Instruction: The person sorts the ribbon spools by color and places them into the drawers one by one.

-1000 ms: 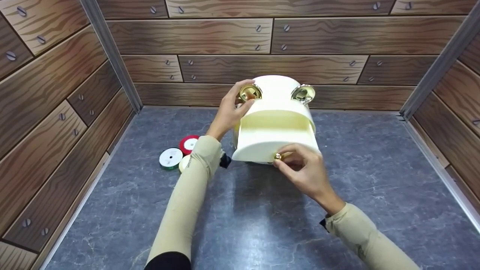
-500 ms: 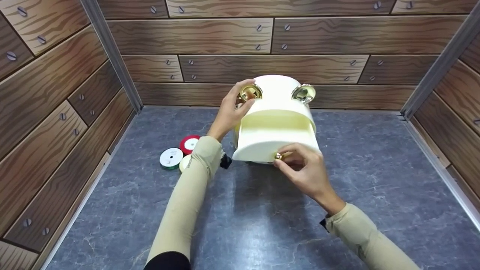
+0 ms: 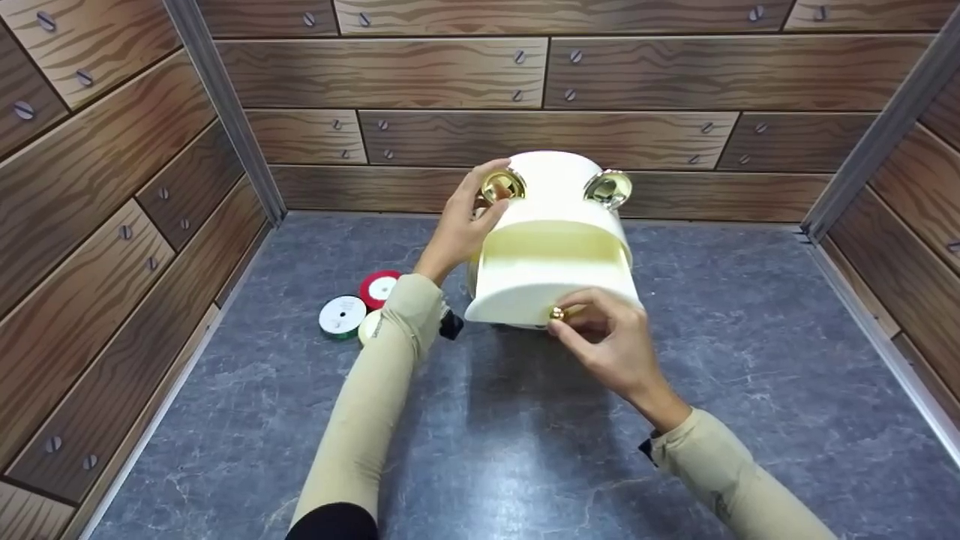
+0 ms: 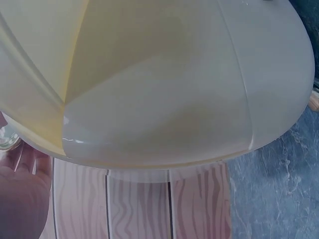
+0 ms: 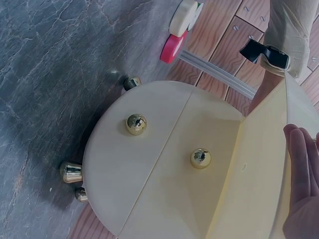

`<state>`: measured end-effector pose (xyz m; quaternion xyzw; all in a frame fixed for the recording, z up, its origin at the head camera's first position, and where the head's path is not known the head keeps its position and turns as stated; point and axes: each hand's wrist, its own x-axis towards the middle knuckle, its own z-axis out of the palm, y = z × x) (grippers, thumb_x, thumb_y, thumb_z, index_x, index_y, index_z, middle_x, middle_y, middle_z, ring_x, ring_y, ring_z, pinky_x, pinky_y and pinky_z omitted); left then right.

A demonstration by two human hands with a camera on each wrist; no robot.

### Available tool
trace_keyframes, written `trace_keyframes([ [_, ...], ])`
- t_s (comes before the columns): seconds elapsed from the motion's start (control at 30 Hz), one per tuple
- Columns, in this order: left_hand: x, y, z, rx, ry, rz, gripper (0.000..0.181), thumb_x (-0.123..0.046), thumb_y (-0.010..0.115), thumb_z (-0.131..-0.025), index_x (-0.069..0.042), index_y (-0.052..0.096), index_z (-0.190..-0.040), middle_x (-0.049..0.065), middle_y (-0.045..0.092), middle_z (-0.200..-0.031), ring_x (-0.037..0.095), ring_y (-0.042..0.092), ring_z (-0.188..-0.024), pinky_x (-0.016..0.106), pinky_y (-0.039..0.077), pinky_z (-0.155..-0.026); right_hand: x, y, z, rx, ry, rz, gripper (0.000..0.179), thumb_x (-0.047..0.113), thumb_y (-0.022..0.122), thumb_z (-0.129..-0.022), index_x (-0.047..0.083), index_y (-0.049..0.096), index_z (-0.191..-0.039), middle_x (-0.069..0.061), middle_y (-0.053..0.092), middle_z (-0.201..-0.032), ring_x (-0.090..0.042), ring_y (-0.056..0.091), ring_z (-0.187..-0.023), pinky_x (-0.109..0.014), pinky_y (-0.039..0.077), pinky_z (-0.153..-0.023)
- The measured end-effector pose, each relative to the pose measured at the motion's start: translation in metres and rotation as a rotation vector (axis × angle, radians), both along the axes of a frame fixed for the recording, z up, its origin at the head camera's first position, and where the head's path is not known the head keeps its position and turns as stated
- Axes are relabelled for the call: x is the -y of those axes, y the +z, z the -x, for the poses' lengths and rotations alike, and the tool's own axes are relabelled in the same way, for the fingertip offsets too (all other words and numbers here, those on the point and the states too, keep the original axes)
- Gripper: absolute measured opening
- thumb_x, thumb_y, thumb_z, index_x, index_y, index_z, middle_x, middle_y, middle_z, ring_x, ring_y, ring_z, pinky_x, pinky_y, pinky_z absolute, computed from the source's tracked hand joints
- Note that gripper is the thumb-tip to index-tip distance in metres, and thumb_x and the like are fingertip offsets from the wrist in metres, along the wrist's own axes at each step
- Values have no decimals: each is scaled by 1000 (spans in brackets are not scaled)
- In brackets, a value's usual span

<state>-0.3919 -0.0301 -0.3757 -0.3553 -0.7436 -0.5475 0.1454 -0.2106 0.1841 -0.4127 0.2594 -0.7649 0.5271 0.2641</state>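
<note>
A white rounded drawer box [image 3: 555, 180] with gold fittings stands on the grey marbled surface. Its top drawer [image 3: 510, 302] is pulled out towards me, and the inside shows pale with nothing in it. My right hand [image 3: 613, 345] pinches the small gold knob [image 3: 556, 313] on that drawer's front between thumb and fingers. At the box's upper left, my left hand [image 3: 463, 225] holds a gold cup-shaped ear [image 3: 502, 185], thumb and fingers on either side. A matching ear [image 3: 608, 187] sits on the right. In the right wrist view, two more gold knobs [image 5: 201, 158] mark the lower front, above gold feet [image 5: 71, 172].
Left of the box, partly behind my left forearm, lie a green-edged white ribbon spool [image 3: 343, 316], a red one [image 3: 377, 289] and a cream one [image 3: 369, 328]. Wood-patterned walls [image 3: 450, 135] enclose the back and both sides.
</note>
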Motion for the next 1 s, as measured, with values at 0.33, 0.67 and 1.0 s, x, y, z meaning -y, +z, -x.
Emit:
trace_keyframes([
  [0.33, 16, -4, -7, 4, -60, -14, 66, -19, 60, -105, -13, 30, -164, 11, 43, -157, 24, 58, -128, 41, 51, -107, 0, 0, 0, -9, -3, 5, 21, -6, 81, -83, 6, 74, -99, -6, 76, -91, -11, 75, -75, -23, 62, -68],
  [0.67, 70, -22, -17, 82, 32, -13, 69, -18, 66, -102, -17, 32, -163, 12, 49, -152, 31, 58, -129, 52, 50, -107, -1, 0, -1, -4, -3, 5, 21, -6, 81, -84, 6, 74, -99, -7, 76, -92, -11, 75, -76, -22, 61, -68],
  [1.0, 130, -53, -29, 187, 131, 148, 72, -21, 69, -101, -23, 32, -163, 12, 48, -153, 33, 56, -131, 55, 47, -110, 0, 0, 0, 5, -4, 8, 21, -7, 81, -83, 5, 73, -99, -6, 76, -90, -11, 75, -75, -23, 61, -68],
])
